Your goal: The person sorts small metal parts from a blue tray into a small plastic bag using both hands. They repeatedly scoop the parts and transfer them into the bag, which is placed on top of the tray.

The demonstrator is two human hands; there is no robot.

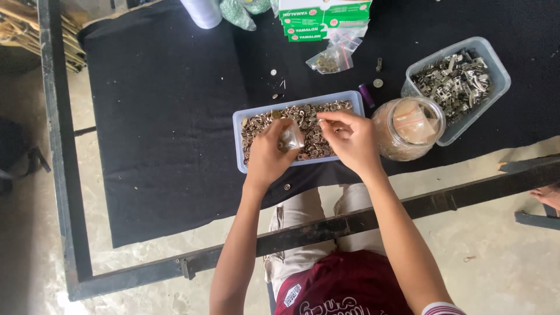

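A small clear plastic bag (291, 139) is being pinched at its mouth by the left hand (267, 154), over the shallow tray (238, 140) of small metal rings; being thin, limp and slippery, it is probably best gripped at the rim. The rings, likely light and prone to scatter, are being gathered by the closed fingertips of the right hand (350, 140), at three o'clock of the bag. Both wrists are being bent downward. A glass jar (408, 128) is standing at three o'clock of the tray
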